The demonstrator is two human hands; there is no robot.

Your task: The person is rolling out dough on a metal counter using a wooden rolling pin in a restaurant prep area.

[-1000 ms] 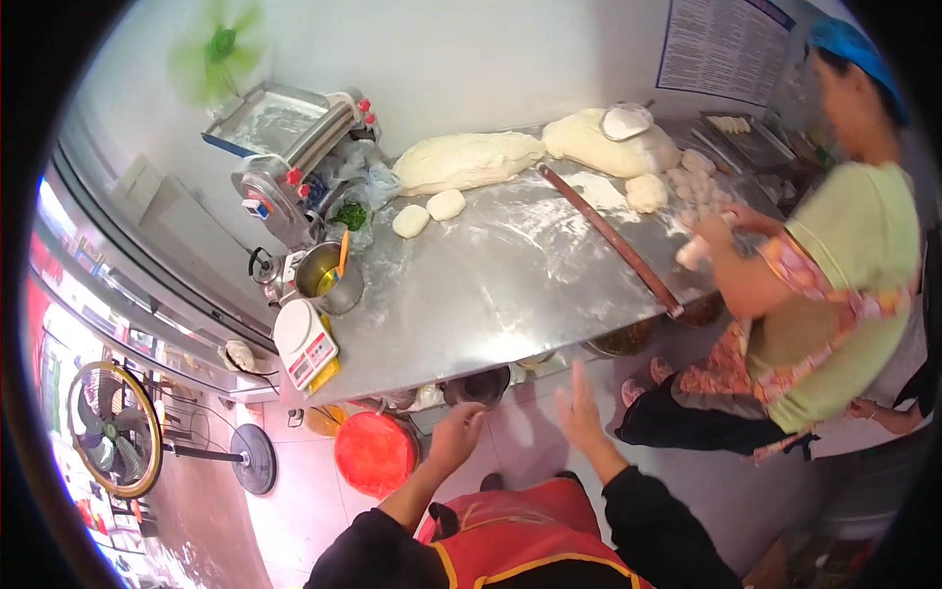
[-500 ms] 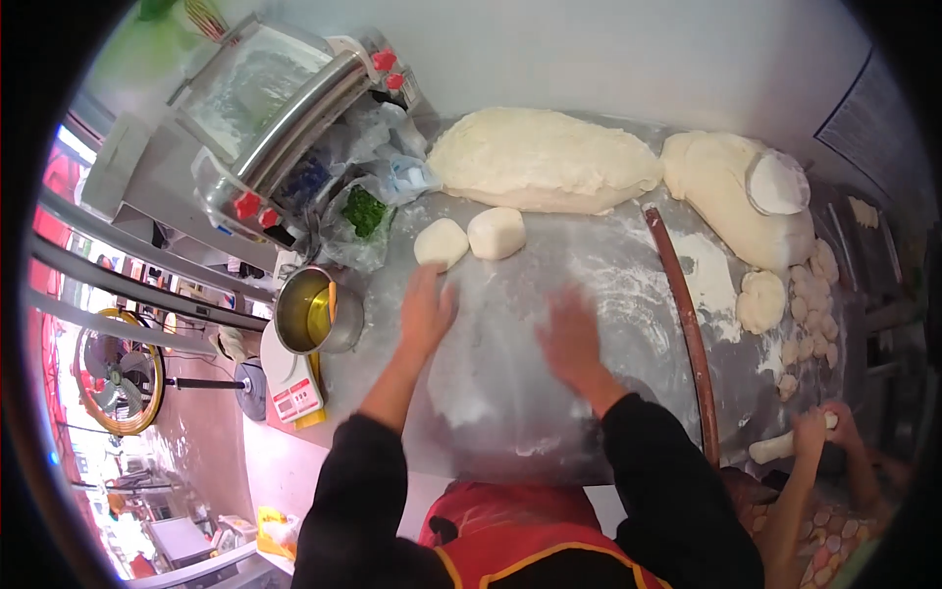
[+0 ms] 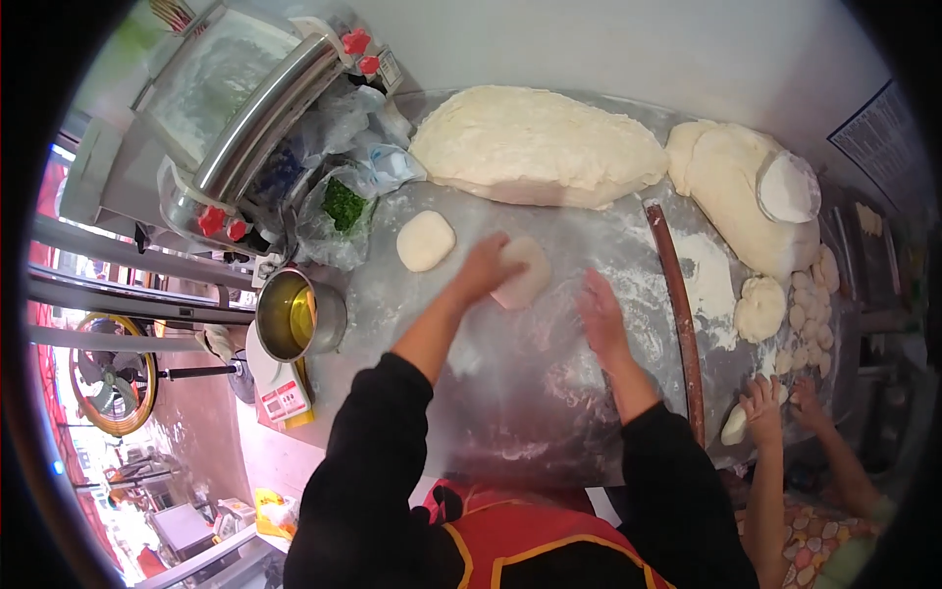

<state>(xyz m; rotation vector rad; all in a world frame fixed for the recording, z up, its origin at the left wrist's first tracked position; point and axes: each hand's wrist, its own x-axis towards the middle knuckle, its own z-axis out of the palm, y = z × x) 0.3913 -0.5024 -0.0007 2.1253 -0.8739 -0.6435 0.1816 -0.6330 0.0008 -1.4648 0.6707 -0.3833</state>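
Note:
A rounded piece of white dough (image 3: 524,276), blurred by motion, is at the middle of the floured metal table (image 3: 491,393). My left hand (image 3: 484,268) grips it from its left side, the fingers partly smeared. To the right of that dough, my right hand (image 3: 602,316) is held with the fingers stretched out and nothing in it. A second round dough piece (image 3: 426,241) lies apart, left of my left hand. Behind both pieces rests a large, long mass of dough (image 3: 540,147).
Right of my hands lies a long brown rolling pin (image 3: 679,324). More dough (image 3: 726,187) with a bowl of flour (image 3: 788,187) sits far right. A co-worker's hands (image 3: 763,407) work dough near right. Left are a pot of yellow liquid (image 3: 329,319), scale (image 3: 285,401), bagged greens (image 3: 343,204) and roller machine (image 3: 265,118).
My left hand has moved right from the left dough piece to the other one, which has shifted nearer and right. My right hand has moved slightly right. The co-worker's hands have lowered onto the table.

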